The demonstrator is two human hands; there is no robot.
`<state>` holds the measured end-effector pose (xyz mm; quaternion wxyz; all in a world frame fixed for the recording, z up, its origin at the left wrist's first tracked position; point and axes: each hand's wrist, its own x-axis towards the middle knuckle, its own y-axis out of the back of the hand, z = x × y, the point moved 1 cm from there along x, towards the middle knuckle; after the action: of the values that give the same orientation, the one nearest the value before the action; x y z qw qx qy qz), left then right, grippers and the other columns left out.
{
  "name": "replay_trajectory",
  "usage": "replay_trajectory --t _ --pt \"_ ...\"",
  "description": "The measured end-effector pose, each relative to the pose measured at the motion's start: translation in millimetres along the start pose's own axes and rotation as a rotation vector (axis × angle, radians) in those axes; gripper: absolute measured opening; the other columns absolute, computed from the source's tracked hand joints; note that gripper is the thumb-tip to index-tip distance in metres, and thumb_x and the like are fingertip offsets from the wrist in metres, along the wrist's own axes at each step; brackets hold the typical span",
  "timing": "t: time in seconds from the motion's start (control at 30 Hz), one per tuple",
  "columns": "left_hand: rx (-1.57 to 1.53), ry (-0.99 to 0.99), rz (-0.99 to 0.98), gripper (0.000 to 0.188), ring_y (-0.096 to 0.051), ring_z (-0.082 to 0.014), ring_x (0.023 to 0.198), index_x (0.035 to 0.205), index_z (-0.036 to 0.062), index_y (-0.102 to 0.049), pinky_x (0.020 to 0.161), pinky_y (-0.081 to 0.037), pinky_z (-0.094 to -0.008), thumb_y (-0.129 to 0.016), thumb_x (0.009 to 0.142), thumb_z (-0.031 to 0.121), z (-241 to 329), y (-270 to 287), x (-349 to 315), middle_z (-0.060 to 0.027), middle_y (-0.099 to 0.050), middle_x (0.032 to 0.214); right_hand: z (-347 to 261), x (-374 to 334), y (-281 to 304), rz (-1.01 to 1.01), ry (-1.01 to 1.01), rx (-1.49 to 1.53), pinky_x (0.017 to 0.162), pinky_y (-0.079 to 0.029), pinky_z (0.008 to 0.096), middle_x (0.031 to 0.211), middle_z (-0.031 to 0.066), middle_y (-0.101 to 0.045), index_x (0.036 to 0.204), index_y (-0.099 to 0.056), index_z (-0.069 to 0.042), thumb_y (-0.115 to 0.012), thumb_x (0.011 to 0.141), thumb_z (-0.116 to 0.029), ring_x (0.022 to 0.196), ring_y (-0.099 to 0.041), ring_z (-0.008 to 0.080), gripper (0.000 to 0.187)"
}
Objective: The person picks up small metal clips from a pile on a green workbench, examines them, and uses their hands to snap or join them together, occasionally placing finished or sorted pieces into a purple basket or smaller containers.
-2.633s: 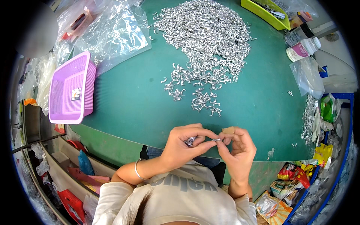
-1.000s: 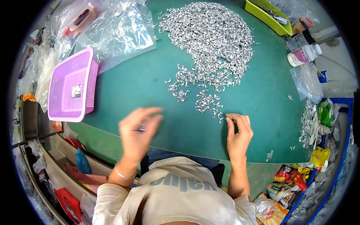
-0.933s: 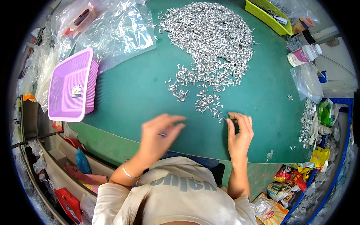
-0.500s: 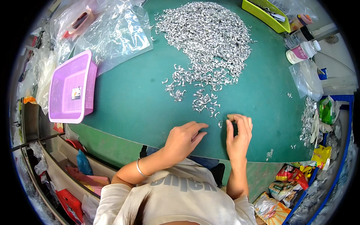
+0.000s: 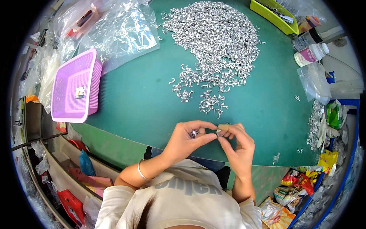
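Close to the table's near edge, my two hands meet fingertip to fingertip. My left hand (image 5: 181,142) is closed around a few small curved silver metal pieces (image 5: 194,133), which show in its palm. Between thumb and forefinger, my right hand (image 5: 241,147) pinches one small curved metal piece (image 5: 219,131), partly hidden by the fingers and touching the left fingertips. A tan cover (image 5: 223,127) wraps a right fingertip. Just beyond the hands lies a small cluster of the same pieces (image 5: 211,102), and behind it a large heap (image 5: 213,34).
A pink-purple basket (image 5: 92,82) stands on the left, beside clear plastic bags (image 5: 129,34). On the right are a lime-green tray (image 5: 267,11), a white bottle (image 5: 307,55) and more silver pieces (image 5: 315,122) along the edge of the green table (image 5: 141,99).
My right hand has picked up the loose piece from the table and moved left to meet my left hand. The left palm has turned, showing the pieces inside. The view has shifted slightly.
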<state>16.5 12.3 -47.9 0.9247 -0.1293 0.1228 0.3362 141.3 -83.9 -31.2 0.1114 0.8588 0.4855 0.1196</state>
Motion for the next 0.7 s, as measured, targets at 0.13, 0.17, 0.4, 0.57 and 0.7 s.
replay_trajectory --t 0.13,0.17,0.4,0.57,0.7 --pt "-0.015 -0.021 -0.061 0.012 -0.031 -0.0009 0.053 0.088 0.0000 -0.064 0.047 -0.027 -0.0181 -0.064 0.076 0.004 14.4 -2.3 -3.0 0.0077 -0.036 0.055 0.5 -11.0 -2.2 0.057 -0.011 0.180 0.061 -0.039 0.0247 0.083 0.0060 -0.060 0.096 -0.055 0.002 -0.065 0.067 0.008 0.072 -0.049 0.0131 0.031" --pt "-0.047 -0.007 -0.052 0.011 -0.031 -0.0009 0.053 0.085 0.0001 -0.064 0.046 -0.026 -0.0183 -0.065 0.075 0.003 17.5 -3.6 -4.3 0.0073 -0.037 0.055 -0.2 -11.9 -2.2 0.063 -0.038 0.249 0.063 -0.039 0.0247 0.084 0.0066 -0.060 0.097 -0.053 0.002 -0.064 0.068 0.009 0.073 -0.050 0.0130 0.032" --pt "-0.097 -0.083 -0.057 0.010 -0.031 -0.0021 0.050 0.078 -0.0001 -0.065 0.045 -0.024 -0.0197 -0.066 0.069 -0.003 31.2 -5.5 -14.0 0.0044 -0.040 0.054 -7.1 -17.0 -6.0 0.022 -0.304 0.902 0.073 -0.042 0.0268 0.088 0.0103 -0.058 0.096 -0.049 0.003 -0.058 0.073 0.011 0.080 -0.054 0.0146 0.027" --pt "-0.039 -0.167 -0.089 0.011 -0.032 -0.0019 0.050 0.083 0.0015 -0.065 0.045 -0.027 -0.0194 -0.065 0.072 -0.001 30.7 -4.2 -16.6 0.0046 -0.039 0.053 -7.1 -19.0 -8.5 0.030 -0.261 1.011 0.074 -0.042 0.0268 0.088 0.0111 -0.057 0.094 -0.049 0.003 -0.058 0.073 0.012 0.080 -0.054 0.0158 0.024" --pt "-0.025 -0.168 -0.085 0.013 -0.032 -0.0018 0.049 0.084 0.0015 -0.065 0.044 -0.026 -0.0196 -0.065 0.072 -0.001 32.9 -2.7 -18.9 0.0046 -0.040 0.053 -14.0 -22.5 -7.7 0.118 -0.157 0.791 0.071 -0.042 0.0260 0.086 0.0116 -0.058 0.093 -0.049 0.003 -0.060 0.071 0.014 0.078 -0.053 0.0160 0.027"
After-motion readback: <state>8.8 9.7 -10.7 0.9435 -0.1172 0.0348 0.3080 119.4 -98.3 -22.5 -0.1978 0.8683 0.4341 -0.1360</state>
